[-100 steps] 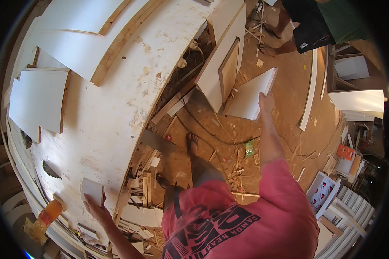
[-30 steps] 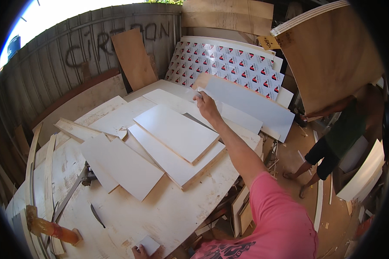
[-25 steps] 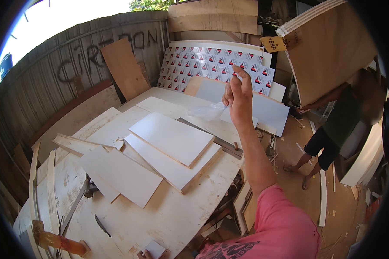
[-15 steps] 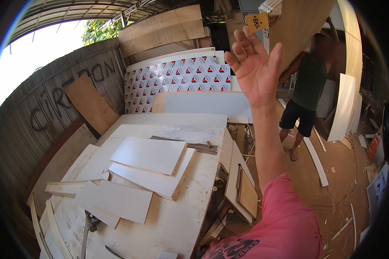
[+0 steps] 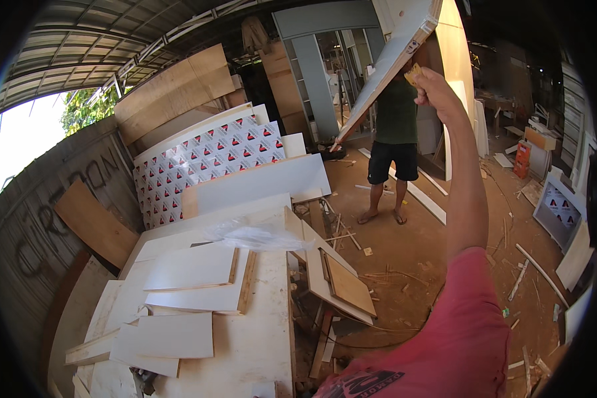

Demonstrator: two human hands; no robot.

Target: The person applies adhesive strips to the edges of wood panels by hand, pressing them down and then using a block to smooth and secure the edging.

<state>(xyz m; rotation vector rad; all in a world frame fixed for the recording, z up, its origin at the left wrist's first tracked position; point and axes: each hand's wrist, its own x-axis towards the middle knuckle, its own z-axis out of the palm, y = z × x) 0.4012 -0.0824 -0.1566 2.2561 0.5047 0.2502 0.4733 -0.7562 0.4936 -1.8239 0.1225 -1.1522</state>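
My right hand (image 5: 436, 93) is raised at the upper right, its bare forearm and pink sleeve coming up from below. The fingers are curled closed at a small yellow tag (image 5: 414, 74), which pokes out at the fingertips. Right beside it, a long pale panel (image 5: 395, 50) slants down to the left, its lower edge close to the tag. Whether my fingers also touch the panel I cannot tell. Behind the panel stands a person in a dark green shirt (image 5: 397, 119) and black shorts, the upper body partly hidden. My left hand is out of view.
Several white boards (image 5: 191, 266) lie stacked on a large worktable (image 5: 262, 331) at the left, with clear plastic film (image 5: 252, 233) near them. Patterned sheets (image 5: 212, 159) lean behind. Wood strips and scraps litter the brown floor (image 5: 404, 259). A framed panel (image 5: 560, 205) stands far right.
My right hand has gone from open, palm showing, to closed at the yellow tag. The large panel has turned and tilted, now partly covering the person. My view has swung right.
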